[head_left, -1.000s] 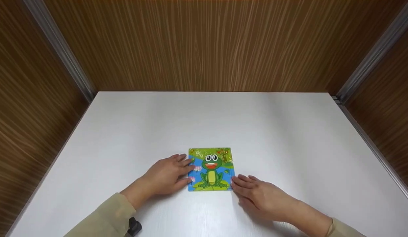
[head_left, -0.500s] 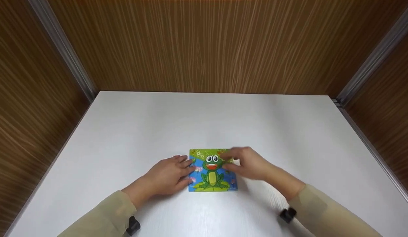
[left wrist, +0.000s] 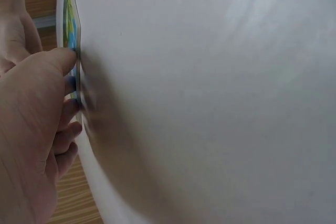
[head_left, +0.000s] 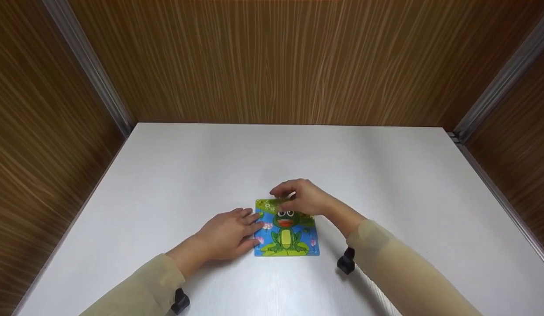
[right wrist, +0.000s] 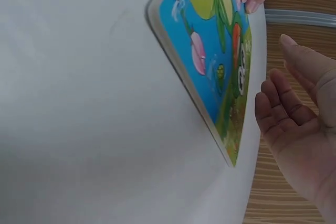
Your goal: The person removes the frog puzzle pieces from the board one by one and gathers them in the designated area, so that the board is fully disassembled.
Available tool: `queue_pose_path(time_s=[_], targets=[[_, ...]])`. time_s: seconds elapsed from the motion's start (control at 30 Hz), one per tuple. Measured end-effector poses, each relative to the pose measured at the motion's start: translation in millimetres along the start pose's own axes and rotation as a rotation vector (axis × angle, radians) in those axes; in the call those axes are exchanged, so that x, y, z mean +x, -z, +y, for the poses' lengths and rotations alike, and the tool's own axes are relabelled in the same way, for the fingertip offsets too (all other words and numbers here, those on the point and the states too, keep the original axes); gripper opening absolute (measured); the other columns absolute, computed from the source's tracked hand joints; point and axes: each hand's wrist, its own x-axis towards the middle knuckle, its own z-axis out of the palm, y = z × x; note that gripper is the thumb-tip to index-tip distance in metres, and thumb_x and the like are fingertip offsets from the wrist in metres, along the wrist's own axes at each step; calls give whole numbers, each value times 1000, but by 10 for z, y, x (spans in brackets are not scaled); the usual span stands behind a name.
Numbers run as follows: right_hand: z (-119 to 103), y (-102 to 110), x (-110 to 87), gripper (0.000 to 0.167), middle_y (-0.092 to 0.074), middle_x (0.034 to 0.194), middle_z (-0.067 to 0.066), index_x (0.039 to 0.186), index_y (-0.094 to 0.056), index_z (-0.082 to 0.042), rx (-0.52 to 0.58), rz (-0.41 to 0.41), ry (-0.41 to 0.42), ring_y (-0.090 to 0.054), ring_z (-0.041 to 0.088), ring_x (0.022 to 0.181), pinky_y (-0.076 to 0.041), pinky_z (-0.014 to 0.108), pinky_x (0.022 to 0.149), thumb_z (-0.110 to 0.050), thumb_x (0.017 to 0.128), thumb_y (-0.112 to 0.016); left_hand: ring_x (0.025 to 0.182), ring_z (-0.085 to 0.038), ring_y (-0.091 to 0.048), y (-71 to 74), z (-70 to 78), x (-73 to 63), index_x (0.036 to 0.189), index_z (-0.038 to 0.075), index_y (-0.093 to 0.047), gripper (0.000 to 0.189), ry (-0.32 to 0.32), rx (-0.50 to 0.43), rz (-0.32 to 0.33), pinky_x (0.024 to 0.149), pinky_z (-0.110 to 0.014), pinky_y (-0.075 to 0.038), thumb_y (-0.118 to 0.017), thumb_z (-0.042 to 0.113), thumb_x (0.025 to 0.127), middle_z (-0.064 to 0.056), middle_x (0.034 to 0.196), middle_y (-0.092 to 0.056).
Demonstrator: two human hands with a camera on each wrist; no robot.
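A square picture board (head_left: 286, 241) with a green frog on blue lies flat on the white table. Its thick pale edge and rounded corner show in the right wrist view. My left hand (head_left: 230, 235) rests at the board's left side, its fingertips on that edge; in the left wrist view, the thumb of the left hand (left wrist: 37, 98) touches the edge too. Above the far part of the board is my right hand (head_left: 305, 197), thumb and fingers apart, hiding part of the frog's eyes. Nothing sits between the fingers of the right hand (right wrist: 299, 114) in the right wrist view.
The white table (head_left: 202, 162) runs back to a wood-grain panel (head_left: 272, 61). More wood-grain panels with metal corner rails (head_left: 92, 70) stand on both sides. A small black clip-like piece (head_left: 345, 261) hangs at the right sleeve, and another black piece (head_left: 180, 302) at the left.
My right hand has left the board's lower right corner, risen along its right side, and come over its far edge. The left hand has stayed at the left edge.
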Motion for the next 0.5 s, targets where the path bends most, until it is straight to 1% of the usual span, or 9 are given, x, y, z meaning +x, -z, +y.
queue_pose_path(time_s=[0.1,0.3,0.4,0.5], targets=[[51,-38,46,43,-73,128,4,137,-72,-11,12,-21,-35,-67,24,118,-54,44,106,-11,94,-81,143,-35,-53,-6,-3,-1,148,11,-65,51,-6,-2,4,119,-49,-42,-56,43,109,-11,154,-57],[148,-84,113,44,-71,127,-1,135,-74,-15,37,-38,-73,-64,20,115,-51,42,107,-10,92,-83,143,-35,-54,-45,-24,-8,148,11,-65,51,-5,-13,15,119,-48,-42,-55,43,109,-12,154,-57],[178,-98,122,43,-69,127,-3,134,-74,-18,32,-45,-85,-63,18,115,-50,41,108,-10,92,-83,143,-35,-54,-61,-28,-7,148,11,-64,51,-6,-22,19,118,-48,-42,-55,42,109,-12,154,-58],[196,-108,126,44,-67,127,-3,134,-74,-19,23,-58,-69,-62,18,115,-50,41,109,-11,93,-84,143,-35,-54,-57,-26,-16,149,11,-64,51,4,-40,10,118,-49,-43,-55,41,109,-13,154,-58]])
